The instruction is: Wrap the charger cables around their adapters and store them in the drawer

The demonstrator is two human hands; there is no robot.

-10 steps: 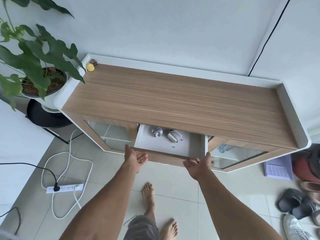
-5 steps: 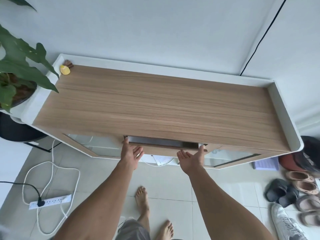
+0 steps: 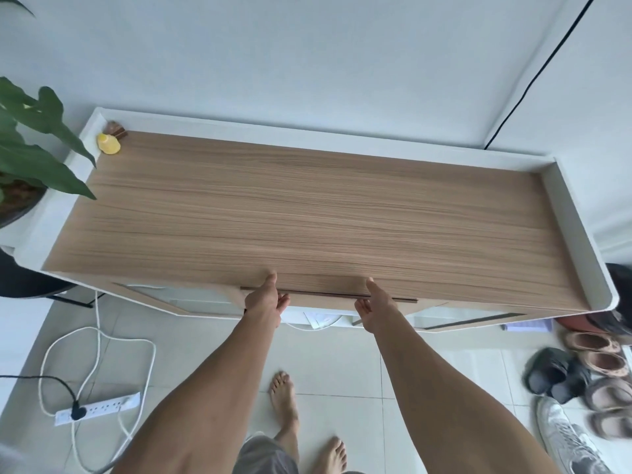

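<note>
Pressing on the drawer (image 3: 325, 301) front, we have both hands laid against it: the left hand (image 3: 263, 301) near its left end and the right hand (image 3: 374, 306) a little right of its middle. Each thumb points up over the front edge of the cabinet top (image 3: 307, 217), and the fingers rest loosely spread on the panel, gripping nothing.

The drawer lies straight ahead of us, tucked under that front edge. Its long axis runs left to right across our reach, so the push goes directly away from us, square to the long side. Only a thin dark slit shows between panel and top, so we judge it all but closed. Neither hand is clearly nearer; they sit at about the same depth, which should keep the front from skewing.

The chargers and their cables are out of sight; we take them to be inside, though we cannot confirm it. What remains, we think, is one last even push.
</note>
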